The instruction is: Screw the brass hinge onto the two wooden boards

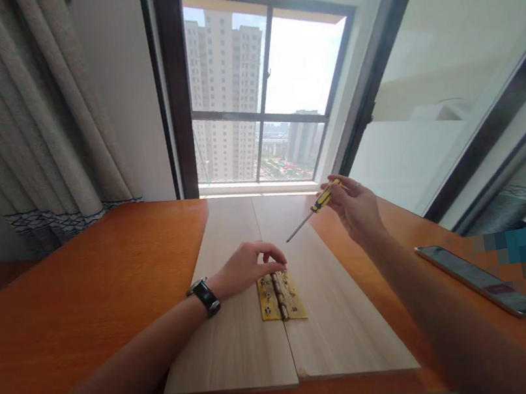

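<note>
A brass-coloured hinge (270, 308) lies across the seam between two pale wooden boards (246, 351), with several screws showing in its leaves. My left hand (253, 265) is over the hinge's far end, thumb and forefinger pinched together at the right leaf; whatever small thing is between them I cannot make out. Raised above the right board, my right hand (358, 209) grips a screwdriver (325, 197) by its yellow and black handle. The metal shaft slants down to the left, its tip in the air beyond the hinge and apart from it.
The boards rest on an orange-brown wooden table (91, 301). A smartphone (478, 280) lies on the right side, near a blurred blue-green patch. Behind the table are a window (263, 116) and, at left, a grey curtain (32, 106).
</note>
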Tool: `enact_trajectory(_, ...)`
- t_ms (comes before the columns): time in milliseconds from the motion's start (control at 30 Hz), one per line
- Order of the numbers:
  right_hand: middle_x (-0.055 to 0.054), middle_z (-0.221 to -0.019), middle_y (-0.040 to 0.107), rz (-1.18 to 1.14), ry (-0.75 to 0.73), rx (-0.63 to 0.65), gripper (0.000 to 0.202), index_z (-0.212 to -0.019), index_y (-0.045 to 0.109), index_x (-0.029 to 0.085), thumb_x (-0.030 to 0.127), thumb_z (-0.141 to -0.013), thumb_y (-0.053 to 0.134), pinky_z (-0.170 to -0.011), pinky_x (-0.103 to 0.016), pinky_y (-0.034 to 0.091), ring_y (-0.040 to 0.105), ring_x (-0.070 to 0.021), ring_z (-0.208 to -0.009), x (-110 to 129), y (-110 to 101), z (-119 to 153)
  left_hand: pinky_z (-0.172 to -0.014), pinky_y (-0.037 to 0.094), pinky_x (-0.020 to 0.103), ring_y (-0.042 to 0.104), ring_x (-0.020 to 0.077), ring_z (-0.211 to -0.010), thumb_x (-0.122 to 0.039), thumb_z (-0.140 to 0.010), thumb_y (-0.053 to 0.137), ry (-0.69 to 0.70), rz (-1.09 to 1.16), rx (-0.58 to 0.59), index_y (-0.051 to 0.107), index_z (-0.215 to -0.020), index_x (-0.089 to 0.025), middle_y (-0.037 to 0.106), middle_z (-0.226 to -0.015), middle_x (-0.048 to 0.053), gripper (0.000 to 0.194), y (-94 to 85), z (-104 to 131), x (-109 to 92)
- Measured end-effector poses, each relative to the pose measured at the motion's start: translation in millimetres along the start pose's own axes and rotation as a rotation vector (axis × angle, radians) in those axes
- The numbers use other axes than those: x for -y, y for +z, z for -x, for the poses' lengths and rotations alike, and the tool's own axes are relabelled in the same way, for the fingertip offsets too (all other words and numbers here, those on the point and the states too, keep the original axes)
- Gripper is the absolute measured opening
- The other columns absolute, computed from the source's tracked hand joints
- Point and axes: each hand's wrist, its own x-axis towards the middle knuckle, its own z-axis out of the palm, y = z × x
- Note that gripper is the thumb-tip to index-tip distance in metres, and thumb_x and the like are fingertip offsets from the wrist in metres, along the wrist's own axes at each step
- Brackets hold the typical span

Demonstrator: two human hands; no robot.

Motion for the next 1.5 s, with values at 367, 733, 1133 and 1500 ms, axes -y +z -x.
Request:
enact_trajectory(367, 0.000, -0.082, 0.072, -0.150, 0.053, -0.019, 0.035, -0.092, 0.071, 0.020, 0.041, -0.068, 0.084, -0.065, -0.023, 0.059, 0.070, -0.0129, -0.071, -13, -6, 9, -0.080, 0.045, 0.026, 0.061, 0.0159, -0.086, -0.016, -0.081, 0.069, -0.020, -0.081, 0.074, 0.075, -0.083, -0.018, 0.072, -0.085, 0.002, 0.006, 9.8, -1, -5)
enact_trajectory(733, 0.000, -0.083, 0.071, -0.110, 0.082, 0.141, 0.036, -0.097, 0.069, 0.021, 0.044, -0.072, 0.080, -0.067, -0.028, 0.058, 0.068, -0.0131, -0.068, -10, 7, 26, -0.069, 0.043, 0.024, 0.056, 0.0133, -0.073, -0.021, -0.079, 0.069, -0.077, -0.100, 0.098, 0.073, -0.081, -0.018, 0.068, -0.080, 0.001, 0.006, 10.0, -1, -5)
enact_trajectory(1133, -0.002, -0.085, 0.072, -0.007, -0.037, 0.161, 0.034, -0.101, 0.070, 0.021, 0.041, -0.074, 0.078, -0.070, -0.032, 0.057, 0.070, -0.0157, -0.072, -9, 18, 35, -0.064, 0.040, 0.023, 0.049, 0.0105, -0.064, -0.022, -0.077, 0.070, -0.128, -0.062, 0.082, 0.071, -0.077, -0.015, 0.065, -0.074, 0.000, 0.007, 11.9, -1, -5)
enact_trajectory(1500, -0.001, -0.090, 0.068, 0.073, -0.173, 0.227, 0.030, -0.111, 0.067, 0.026, 0.042, -0.086, 0.067, -0.069, -0.034, 0.058, 0.069, -0.0170, -0.078, -1, 27, 45, -0.062, 0.041, 0.023, 0.051, 0.0108, -0.065, -0.022, -0.078, 0.069, -0.120, -0.078, 0.094, 0.071, -0.080, -0.015, 0.066, -0.075, 0.000, 0.007, 12.2, -2, -6)
